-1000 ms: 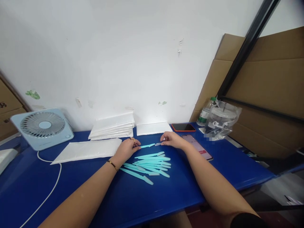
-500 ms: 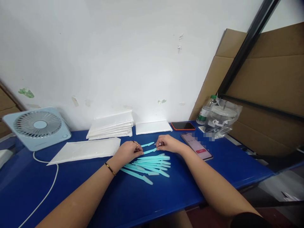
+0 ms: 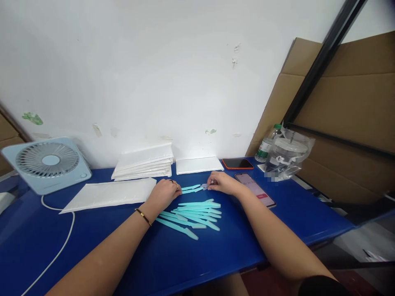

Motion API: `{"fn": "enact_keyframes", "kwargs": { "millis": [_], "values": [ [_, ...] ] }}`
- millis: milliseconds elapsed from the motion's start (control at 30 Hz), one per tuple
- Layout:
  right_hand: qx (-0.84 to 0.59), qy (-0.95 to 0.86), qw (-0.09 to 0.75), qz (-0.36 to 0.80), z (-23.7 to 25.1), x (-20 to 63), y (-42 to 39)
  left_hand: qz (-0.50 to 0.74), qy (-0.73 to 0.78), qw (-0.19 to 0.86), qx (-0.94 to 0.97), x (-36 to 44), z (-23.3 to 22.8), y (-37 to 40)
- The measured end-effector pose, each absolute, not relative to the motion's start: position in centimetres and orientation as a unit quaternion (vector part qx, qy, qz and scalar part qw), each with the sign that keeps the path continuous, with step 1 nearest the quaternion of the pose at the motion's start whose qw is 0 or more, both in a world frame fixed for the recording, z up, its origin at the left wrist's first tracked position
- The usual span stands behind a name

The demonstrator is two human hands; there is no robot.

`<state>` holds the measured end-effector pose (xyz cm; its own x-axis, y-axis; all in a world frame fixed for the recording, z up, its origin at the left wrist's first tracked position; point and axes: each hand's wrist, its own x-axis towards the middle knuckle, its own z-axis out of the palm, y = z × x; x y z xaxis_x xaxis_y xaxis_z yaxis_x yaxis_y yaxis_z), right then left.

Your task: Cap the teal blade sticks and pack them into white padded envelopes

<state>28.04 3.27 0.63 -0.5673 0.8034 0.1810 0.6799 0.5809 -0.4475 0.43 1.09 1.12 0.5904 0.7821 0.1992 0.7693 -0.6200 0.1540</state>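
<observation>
My left hand [image 3: 167,191] is closed in a pinch on the handle ends of two turquoise eyebrow razors [image 3: 191,190], which lie side by side just above the blue table. At their pale, translucent blade ends, my right hand [image 3: 220,182] has its fingertips pinched together. Its fingers partly hide what they grip there. Nearer to me, a loose fan of several more turquoise eyebrow razors [image 3: 197,213] rests on the table, most with blade ends pointing right.
A white padded envelope [image 3: 108,195] lies left of my hand. Behind stand a stack of envelopes [image 3: 143,162] and a single one [image 3: 200,165]. Two phones, one dark [image 3: 237,164] and one lit [image 3: 256,190], lie right. A fan [image 3: 49,162], bottle [image 3: 265,146] and bagged cup [image 3: 288,154] flank the table [image 3: 216,263].
My right hand has shifted slightly right and up. My left hand has moved a little left and away from me, and the two razors have come closer together.
</observation>
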Motion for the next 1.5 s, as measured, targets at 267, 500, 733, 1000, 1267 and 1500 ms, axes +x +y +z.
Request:
{"fn": "enact_keyframes", "kwargs": {
  "millis": [267,500,733,1000,1267,1500],
  "values": [
    [-0.38,-0.874,0.118,0.28,2.3,27.8,1.3,0.146,0.423,0.132,0.884,1.6,1.2,-0.5],
    [-0.374,-0.886,0.101,0.254,1.4,26.4,1.5,0.125,0.435,0.212,0.866,2.0,1.3,-1.1],
    [-0.418,-0.85,0.142,0.287,0.9,26.8,2.2,0.145,0.468,0.166,0.856,1.6,0.9,-0.4],
    [-0.492,-0.806,0.184,0.272,1.3,28.8,2.9,0.168,0.519,0.117,0.83,0.5,1.1,0.8],
    [-0.418,-0.864,0.058,0.275,2.0,27.9,1.8,0.162,0.456,0.12,0.867,2.0,1.4,-0.9],
    [-0.412,-0.87,0.133,0.235,1.3,27.4,2.3,0.137,0.473,0.11,0.863,1.5,0.9,-0.1]
  ]
}}
